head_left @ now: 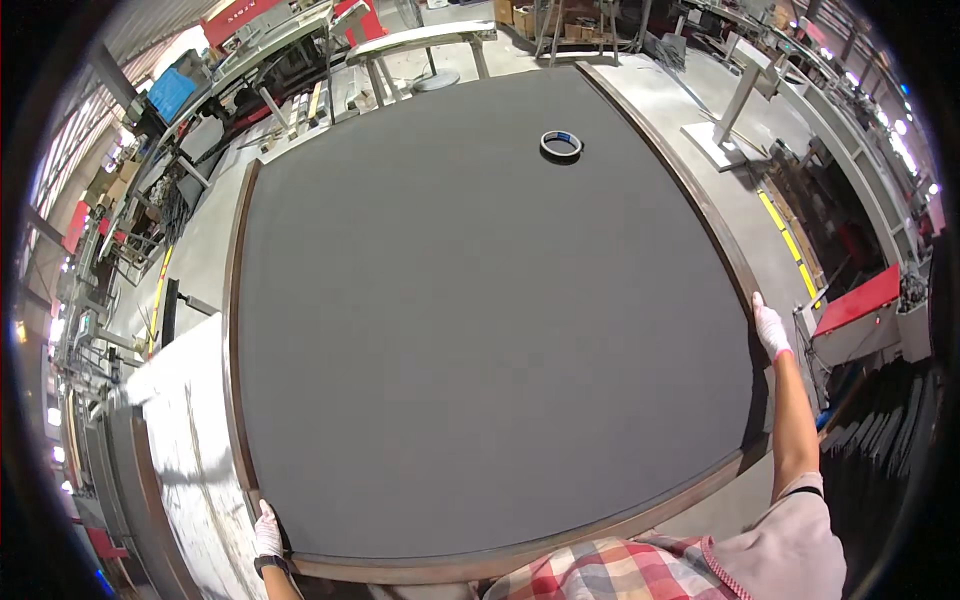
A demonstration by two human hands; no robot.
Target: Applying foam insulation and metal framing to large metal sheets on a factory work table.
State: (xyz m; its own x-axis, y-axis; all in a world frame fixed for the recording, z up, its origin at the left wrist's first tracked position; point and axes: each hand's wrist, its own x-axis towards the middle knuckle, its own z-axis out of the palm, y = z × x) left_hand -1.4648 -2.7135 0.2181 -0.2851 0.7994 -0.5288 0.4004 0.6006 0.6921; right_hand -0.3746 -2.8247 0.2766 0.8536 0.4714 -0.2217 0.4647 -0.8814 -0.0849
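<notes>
A large dark grey sheet (480,320) with a raised brown frame (236,300) along its sides spreads out before me. My left hand (267,532), in a white glove, grips the frame near its near left corner. Partway up the right side, my right hand (770,330), also gloved in white, holds the frame's edge, the arm stretched far out. Fingers of both hands are partly hidden behind the rail. A roll of tape (547,156) lies on the grey sheet toward the far right, out of reach of either hand.
A white marbled panel (190,430) lies at the left beside the frame. Behind stands a narrow pale table (425,42). To the right are a white metal post (737,105), yellow floor tape (785,235) and a red-topped machine part (860,300).
</notes>
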